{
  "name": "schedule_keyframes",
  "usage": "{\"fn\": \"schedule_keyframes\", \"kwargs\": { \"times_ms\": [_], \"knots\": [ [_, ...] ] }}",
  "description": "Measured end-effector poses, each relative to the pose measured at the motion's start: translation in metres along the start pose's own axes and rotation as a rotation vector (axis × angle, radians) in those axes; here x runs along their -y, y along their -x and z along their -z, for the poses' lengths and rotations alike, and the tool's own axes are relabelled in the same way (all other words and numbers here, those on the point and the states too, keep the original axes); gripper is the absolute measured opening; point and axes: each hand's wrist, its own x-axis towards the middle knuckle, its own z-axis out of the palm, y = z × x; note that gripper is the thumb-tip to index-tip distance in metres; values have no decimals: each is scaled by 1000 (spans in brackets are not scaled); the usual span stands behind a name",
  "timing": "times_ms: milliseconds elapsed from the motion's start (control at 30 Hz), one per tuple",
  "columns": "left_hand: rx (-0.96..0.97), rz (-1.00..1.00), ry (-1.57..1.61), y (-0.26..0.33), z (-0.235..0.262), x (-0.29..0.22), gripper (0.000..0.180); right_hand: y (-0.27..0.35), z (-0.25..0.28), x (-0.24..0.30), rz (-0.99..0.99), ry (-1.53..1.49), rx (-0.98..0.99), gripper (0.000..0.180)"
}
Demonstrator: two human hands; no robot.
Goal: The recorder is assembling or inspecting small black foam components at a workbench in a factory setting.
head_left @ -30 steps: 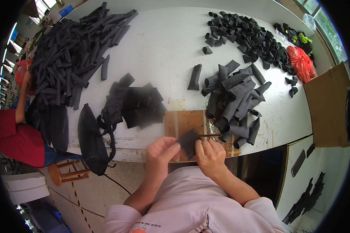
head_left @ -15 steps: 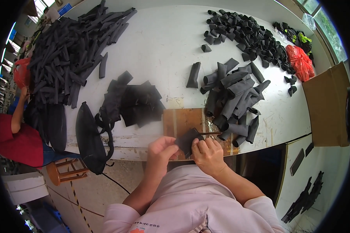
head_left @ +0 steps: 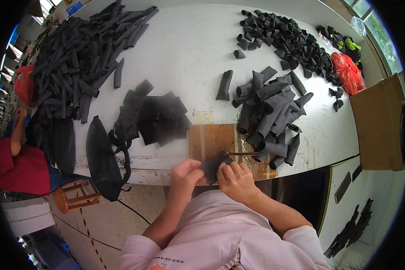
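Observation:
A small dark grey fabric piece (head_left: 216, 164) is pinched between my two hands at the table's front edge. My left hand (head_left: 185, 174) grips its left side with thumb and fingers. My right hand (head_left: 237, 181) has its fingers curled over the right side of the piece. Just beyond them a brown cardboard sheet (head_left: 211, 137) lies on the table. A thin brown stick (head_left: 244, 154) points right from behind the piece; its left end is hidden. Right of the cardboard is a pile of dark fabric tubes (head_left: 274, 103).
Flat black pieces (head_left: 164, 119) and a black padded strap (head_left: 102, 159) lie to the left. Beyond are a heap of long dark strips (head_left: 72, 67) and a pile of short tubes (head_left: 292, 42). A cardboard box (head_left: 378, 126) stands right. A person in red (head_left: 20, 166) sits left.
My right hand has shifted slightly left on the fabric piece, and the piece has turned a little. The other person's arm has lowered from the red bag.

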Motion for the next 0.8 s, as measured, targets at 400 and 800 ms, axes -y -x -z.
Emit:
{"fn": "schedule_keyframes", "kwargs": {
  "times_ms": [400, 800],
  "knots": [
    [18, -278, -216, 7, -5, 9, 3, -12, 28, 0, -506, -912, 42, 35],
    [-331, -647, -512, 0, -17, 28, 14, -17, -4, 14, -363, -476, -127, 15]
  ]
}}
